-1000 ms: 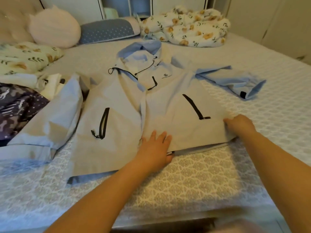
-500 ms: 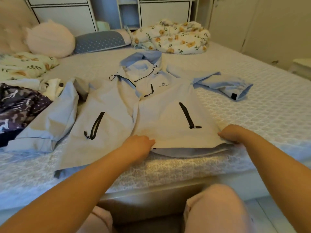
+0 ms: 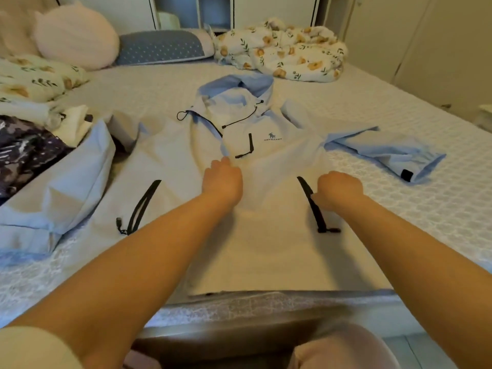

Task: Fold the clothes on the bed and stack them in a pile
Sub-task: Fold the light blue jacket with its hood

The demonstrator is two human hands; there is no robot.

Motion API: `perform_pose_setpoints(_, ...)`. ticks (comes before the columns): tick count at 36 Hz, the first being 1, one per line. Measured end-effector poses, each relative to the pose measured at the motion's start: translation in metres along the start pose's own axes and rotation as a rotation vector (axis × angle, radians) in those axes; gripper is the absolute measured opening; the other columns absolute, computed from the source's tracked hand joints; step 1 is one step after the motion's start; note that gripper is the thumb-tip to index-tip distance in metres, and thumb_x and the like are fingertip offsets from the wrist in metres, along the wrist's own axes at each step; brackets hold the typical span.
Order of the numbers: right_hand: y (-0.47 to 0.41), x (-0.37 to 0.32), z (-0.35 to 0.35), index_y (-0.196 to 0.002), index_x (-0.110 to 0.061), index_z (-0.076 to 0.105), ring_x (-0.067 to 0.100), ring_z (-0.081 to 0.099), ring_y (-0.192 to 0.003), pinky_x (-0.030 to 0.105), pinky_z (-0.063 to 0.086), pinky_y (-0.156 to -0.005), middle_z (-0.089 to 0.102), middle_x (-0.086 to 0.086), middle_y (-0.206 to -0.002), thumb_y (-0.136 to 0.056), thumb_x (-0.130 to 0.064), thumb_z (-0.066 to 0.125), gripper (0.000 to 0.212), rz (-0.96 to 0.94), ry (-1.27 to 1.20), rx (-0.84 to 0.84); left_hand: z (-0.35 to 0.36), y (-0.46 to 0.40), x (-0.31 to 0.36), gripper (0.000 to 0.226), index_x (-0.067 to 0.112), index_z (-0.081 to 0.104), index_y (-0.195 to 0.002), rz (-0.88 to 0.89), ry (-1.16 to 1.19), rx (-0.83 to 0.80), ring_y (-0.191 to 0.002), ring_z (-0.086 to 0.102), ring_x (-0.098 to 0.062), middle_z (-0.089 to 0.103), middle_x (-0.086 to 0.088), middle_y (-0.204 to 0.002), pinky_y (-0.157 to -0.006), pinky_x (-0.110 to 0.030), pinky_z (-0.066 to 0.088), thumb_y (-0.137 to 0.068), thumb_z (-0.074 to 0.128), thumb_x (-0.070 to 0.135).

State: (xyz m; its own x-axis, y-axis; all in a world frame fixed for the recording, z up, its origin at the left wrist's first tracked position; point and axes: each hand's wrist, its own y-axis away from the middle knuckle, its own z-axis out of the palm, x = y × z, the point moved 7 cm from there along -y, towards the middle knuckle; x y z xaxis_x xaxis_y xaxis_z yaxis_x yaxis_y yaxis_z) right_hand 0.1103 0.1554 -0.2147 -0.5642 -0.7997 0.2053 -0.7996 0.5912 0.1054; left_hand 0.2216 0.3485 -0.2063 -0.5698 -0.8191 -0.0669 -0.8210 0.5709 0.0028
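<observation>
Pale-blue smooth jacket [image 3: 266,235], quilted bed [image 3: 426,209]

Chest logo: a small dark horse-and-rider emblem printed on the chest of the pale blue hooded zip jacket [image 3: 266,209] that lies spread front-up on the white patterned bed cover [image 3: 426,203].
Chest wording: one short line of dark capital letters directly under the emblem; it is too small and blurred to read for certain.
Sleeve cuff: a small black tab on the cuff of the jacket's outstretched sleeve; no lettering can be made out on it.
Other print: the floral blanket [image 3: 282,49], the dotted grey-blue pillow [image 3: 159,46] and the dark patterned garment [image 3: 24,153] show patterns only, no readable words or numbers.
</observation>
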Motion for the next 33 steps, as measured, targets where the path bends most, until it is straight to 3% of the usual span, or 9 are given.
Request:
perform_pose_setpoints(5, -0.049, -0.025, -0.012, -0.123, -0.011, 0.052, 0.031, 0.046, -0.113, 0.034, 0.035, -0.076, 0.046, 0.01, -0.123, -0.098, -0.028, 0.044, 0.031, -0.092, -0.078, 0.139, 0.025, -0.049, -0.03, 0.036, 0.013, 0.052, -0.132, -0.145, 0.163, -0.084, -0.105, 0.053, -0.029, 0.049, -0.011, -0.121, -0.08, -0.032, 0.044, -0.098, 0.041, 0.013)
perform_pose_setpoints(8, -0.074, -0.039, -0.019, -0.123, -0.01, 0.052, 0.031, 0.045, -0.113, 0.035, 0.036, -0.077, 0.046, 0.012, -0.123, -0.098, -0.027, 0.042, 0.032, -0.149, -0.1, 0.205, 0.032, -0.071, -0.038, 0.037, 0.009, 0.058, -0.118, -0.231, 0.33, -0.046, -0.085, 0.051, -0.024, 0.057, -0.009, -0.105, -0.068, -0.031, 0.04, -0.099, 0.041, 0.036)
perform_pose_setpoints(10, -0.087, -0.05, -0.02, -0.124, -0.009, 0.052, 0.032, 0.044, -0.113, 0.037, 0.038, -0.081, 0.047, 0.013, -0.123, -0.098, -0.027, 0.04, 0.034, -0.181, -0.126, 0.239, 0.038, -0.083, -0.038, 0.038, 0.008, 0.06, -0.111, -0.261, 0.373, -0.028, -0.089, 0.055, -0.026, 0.059, -0.01, -0.108, -0.068, -0.032, 0.041, -0.098, 0.044, 0.04)
perform_pose_setpoints(13, -0.103, -0.062, -0.018, -0.125, -0.011, 0.051, 0.032, 0.042, -0.114, 0.038, 0.037, -0.085, 0.047, 0.012, -0.125, -0.096, -0.029, 0.042, 0.035, -0.212, -0.251, 0.258, 0.048, -0.098, -0.047, 0.025, 0.005, 0.063, -0.113, -0.37, 0.646, 0.027, -0.104, 0.058, -0.03, 0.059, -0.014, -0.119, -0.08, -0.033, 0.046, -0.096, 0.045, 0.012)
perform_pose_setpoints(17, -0.118, -0.069, -0.019, -0.13, -0.016, 0.048, 0.031, 0.04, -0.119, 0.038, 0.036, -0.09, 0.044, 0.009, -0.133, -0.097, -0.035, 0.038, 0.039, -0.189, -0.35, 0.28, 0.065, -0.098, -0.063, 0.032, 0.018, 0.064, -0.123, -0.475, 1.169, 0.111, -0.12, 0.054, -0.025, 0.059, -0.004, -0.132, -0.105, -0.031, 0.04, -0.092, 0.053, 0.02)
perform_pose_setpoints(19, -0.124, -0.072, -0.005, -0.133, -0.018, 0.046, 0.029, 0.037, -0.124, 0.039, 0.035, -0.094, 0.041, 0.008, -0.138, -0.098, -0.039, 0.033, 0.043, -0.167, -0.309, 0.173, 0.073, -0.1, -0.065, 0.034, 0.02, 0.062, -0.126, -0.4, 1.069, 0.127, -0.124, 0.051, -0.022, 0.057, -0.002, -0.135, -0.106, -0.028, 0.037, -0.094, 0.05, 0.02)
perform_pose_setpoints(23, -0.135, -0.076, 0.018, -0.137, -0.015, 0.042, 0.029, 0.035, -0.13, 0.043, 0.032, -0.103, 0.037, 0.007, -0.143, -0.099, -0.039, 0.03, 0.047, -0.123, -0.114, -0.044, 0.062, -0.109, -0.062, 0.04, 0.026, 0.052, -0.133, -0.144, 0.541, 0.245, -0.12, 0.047, -0.019, 0.041, 0.004, -0.14, -0.084, -0.026, 0.039, -0.094, 0.051, 0.026)
perform_pose_setpoints(29, -0.167, -0.115, -0.012, -0.126, -0.014, 0.049, 0.029, 0.042, -0.12, 0.039, 0.036, -0.091, 0.046, 0.008, -0.13, -0.094, -0.03, 0.041, 0.036, -0.191, -0.273, 0.191, 0.068, -0.152, -0.087, 0.07, 0.019, 0.021, -0.151, -0.178, 0.358, 0.208, -0.14, 0.023, -0.023, 0.025, -0.004, -0.154, -0.113, -0.037, 0.022, -0.093, 0.047, 0.048)
perform_pose_setpoints(33, -0.202, -0.152, -0.002, -0.138, -0.019, 0.042, 0.027, 0.038, -0.128, 0.038, 0.035, -0.1, 0.039, 0.005, -0.141, -0.094, -0.041, 0.044, 0.049, -0.251, -0.536, 0.147, 0.092, -0.19, -0.095, 0.083, 0.016, 0.012, -0.152, -0.225, 0.255, 0.087, -0.147, 0.004, -0.023, 0.01, -0.005, -0.16, -0.118, -0.043, 0.007, -0.09, 0.032, 0.067)
